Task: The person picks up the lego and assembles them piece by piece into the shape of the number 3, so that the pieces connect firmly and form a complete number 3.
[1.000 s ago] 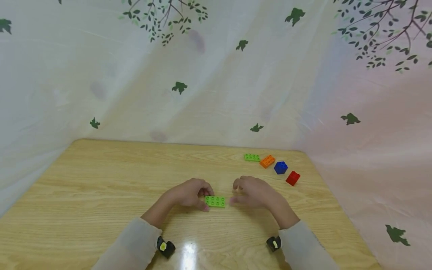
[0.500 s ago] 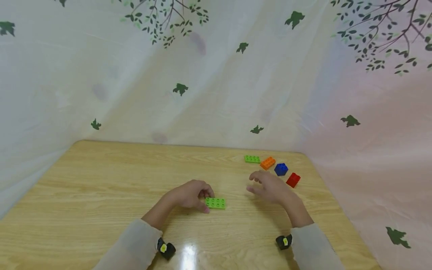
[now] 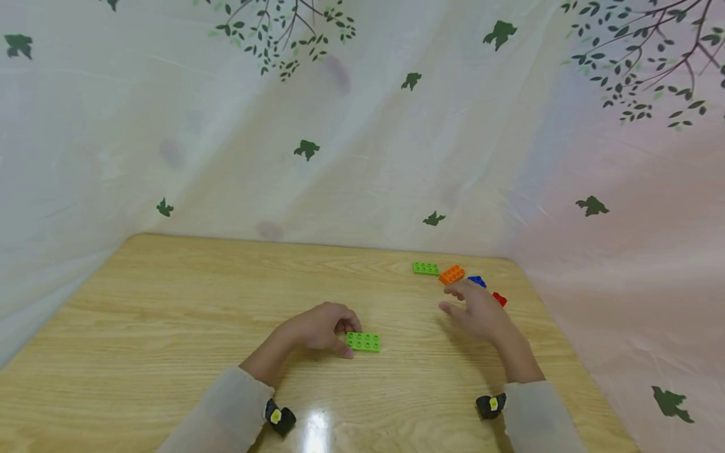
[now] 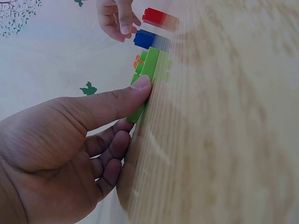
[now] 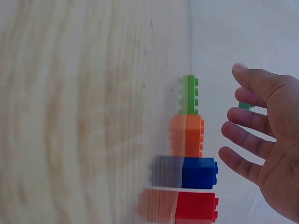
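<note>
A flat light green building brick (image 3: pixel 363 341) with two rows of studs lies on the wooden table. My left hand (image 3: pixel 324 327) pinches its left end, thumb along the near side; the left wrist view shows the thumb pressed on the green brick (image 4: pixel 151 63). My right hand (image 3: pixel 481 309) is over the table in front of the other bricks, fingers relaxed and spread, holding nothing. Around it are an orange brick (image 3: pixel 452 274), a blue brick (image 3: pixel 477 281) and a red brick (image 3: pixel 500 299), the last two partly hidden behind the hand. In the right wrist view the fingers hang above the blue brick (image 5: pixel 198 172).
A second flat green brick (image 3: pixel 426 268) lies near the table's back edge, left of the orange one. Behind the table (image 3: pixel 187 302) hangs a pale curtain (image 3: pixel 362 182) with leaf prints. The loose bricks form a slanting row at the back right.
My right hand has moved right and away from me, from beside the held green brick to the row of bricks, now covering part of the blue and red ones. My left hand keeps its grip.
</note>
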The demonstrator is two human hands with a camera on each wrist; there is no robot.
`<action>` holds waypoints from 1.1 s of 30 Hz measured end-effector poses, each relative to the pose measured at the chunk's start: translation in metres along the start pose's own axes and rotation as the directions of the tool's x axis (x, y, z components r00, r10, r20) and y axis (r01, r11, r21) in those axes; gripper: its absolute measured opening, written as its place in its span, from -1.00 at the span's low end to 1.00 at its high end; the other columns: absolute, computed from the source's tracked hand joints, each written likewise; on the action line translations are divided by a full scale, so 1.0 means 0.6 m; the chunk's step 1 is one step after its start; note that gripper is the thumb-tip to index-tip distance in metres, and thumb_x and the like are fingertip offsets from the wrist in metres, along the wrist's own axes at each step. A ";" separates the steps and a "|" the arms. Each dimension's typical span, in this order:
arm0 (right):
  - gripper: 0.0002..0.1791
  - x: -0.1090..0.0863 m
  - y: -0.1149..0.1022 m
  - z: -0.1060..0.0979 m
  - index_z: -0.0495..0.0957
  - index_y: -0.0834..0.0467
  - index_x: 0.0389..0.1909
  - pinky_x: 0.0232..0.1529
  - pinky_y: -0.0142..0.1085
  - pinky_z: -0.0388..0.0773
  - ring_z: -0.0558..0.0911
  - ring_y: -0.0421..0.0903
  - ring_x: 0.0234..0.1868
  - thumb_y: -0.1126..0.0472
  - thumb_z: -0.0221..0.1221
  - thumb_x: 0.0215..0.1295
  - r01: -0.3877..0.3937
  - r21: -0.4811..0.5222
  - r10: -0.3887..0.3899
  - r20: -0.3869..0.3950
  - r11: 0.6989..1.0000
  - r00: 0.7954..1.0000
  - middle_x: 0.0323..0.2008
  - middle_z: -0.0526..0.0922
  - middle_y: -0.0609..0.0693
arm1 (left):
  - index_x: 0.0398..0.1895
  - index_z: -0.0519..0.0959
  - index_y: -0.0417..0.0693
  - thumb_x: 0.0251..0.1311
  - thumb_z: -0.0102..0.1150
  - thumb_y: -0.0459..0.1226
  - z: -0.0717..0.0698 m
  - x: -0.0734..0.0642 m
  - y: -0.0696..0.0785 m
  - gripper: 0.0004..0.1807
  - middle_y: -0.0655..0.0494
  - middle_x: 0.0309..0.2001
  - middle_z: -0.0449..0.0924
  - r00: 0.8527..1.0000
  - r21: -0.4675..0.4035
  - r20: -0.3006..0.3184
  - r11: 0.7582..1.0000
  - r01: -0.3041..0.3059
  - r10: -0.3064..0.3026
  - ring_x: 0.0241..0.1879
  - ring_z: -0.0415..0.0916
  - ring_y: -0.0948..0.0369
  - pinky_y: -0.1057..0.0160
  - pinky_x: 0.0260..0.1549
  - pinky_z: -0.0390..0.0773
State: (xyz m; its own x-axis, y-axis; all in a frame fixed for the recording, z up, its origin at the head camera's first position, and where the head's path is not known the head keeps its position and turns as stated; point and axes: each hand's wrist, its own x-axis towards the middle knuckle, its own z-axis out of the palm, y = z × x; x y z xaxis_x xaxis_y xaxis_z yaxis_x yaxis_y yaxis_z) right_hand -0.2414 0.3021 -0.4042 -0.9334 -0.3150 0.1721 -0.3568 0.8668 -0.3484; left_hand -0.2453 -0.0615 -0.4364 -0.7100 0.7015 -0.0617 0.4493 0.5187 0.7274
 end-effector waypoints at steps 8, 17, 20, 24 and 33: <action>-0.57 0.000 0.028 -0.020 0.57 0.32 0.16 0.05 0.14 0.54 0.60 0.22 0.04 0.10 0.28 0.45 -0.011 -0.011 0.010 -0.056 1.000 0.998 0.05 0.62 0.25 | -0.07 0.66 0.00 0.04 0.60 -0.21 0.000 -0.001 0.001 -0.61 0.25 -0.14 0.59 1.000 0.001 -0.002 1.000 -0.014 0.014 -0.14 0.50 0.23 0.16 -0.06 0.52; -0.69 0.006 0.067 -0.031 0.61 0.33 0.05 0.00 0.13 0.54 0.59 0.17 -0.08 0.21 0.28 0.43 0.004 -0.028 -0.007 -0.101 1.000 0.995 -0.06 0.64 0.25 | -0.11 0.66 0.01 0.02 0.61 -0.21 0.001 0.001 0.001 -0.63 0.27 -0.18 0.59 1.000 0.010 -0.005 1.000 -0.015 0.015 -0.15 0.50 0.24 0.18 -0.06 0.52; -0.70 0.010 0.078 -0.035 0.62 0.32 0.03 -0.01 0.15 0.53 0.59 0.19 -0.06 0.20 0.28 0.43 -0.001 -0.046 -0.004 -0.108 0.999 0.994 -0.05 0.63 0.25 | -0.12 0.67 0.01 0.02 0.61 -0.22 0.001 0.002 0.002 -0.63 0.27 -0.19 0.59 1.000 0.003 -0.007 1.000 -0.015 0.015 -0.16 0.50 0.24 0.18 -0.06 0.52; -0.68 0.016 0.087 -0.041 0.60 0.34 0.06 0.00 0.20 0.52 0.60 0.28 -0.01 0.21 0.27 0.43 -0.007 -0.063 0.001 -0.102 0.998 0.995 0.00 0.63 0.30 | -0.11 0.67 0.02 0.02 0.62 -0.21 0.001 0.002 0.000 -0.63 0.28 -0.19 0.59 1.000 0.000 -0.011 1.000 -0.008 0.008 -0.17 0.50 0.25 0.19 -0.06 0.52; -0.59 0.027 0.107 -0.050 0.55 0.40 0.13 0.04 0.22 0.50 0.58 0.33 0.03 0.19 0.28 0.42 -0.016 -0.086 0.008 -0.088 0.996 0.996 0.06 0.59 0.37 | -0.09 0.67 0.02 0.03 0.61 -0.20 0.002 0.002 -0.002 -0.62 0.28 -0.17 0.59 1.000 0.003 -0.013 1.000 -0.018 0.018 -0.15 0.50 0.26 0.20 -0.06 0.52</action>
State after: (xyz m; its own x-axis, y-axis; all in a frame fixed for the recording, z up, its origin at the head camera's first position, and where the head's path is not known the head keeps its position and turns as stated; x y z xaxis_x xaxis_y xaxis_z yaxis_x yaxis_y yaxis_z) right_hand -0.2783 0.3639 -0.3963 -0.9290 -0.2727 0.2500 -0.3374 0.9018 -0.2702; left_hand -0.2463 -0.0608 -0.4379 -0.7084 0.7047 -0.0396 0.4636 0.5069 0.7267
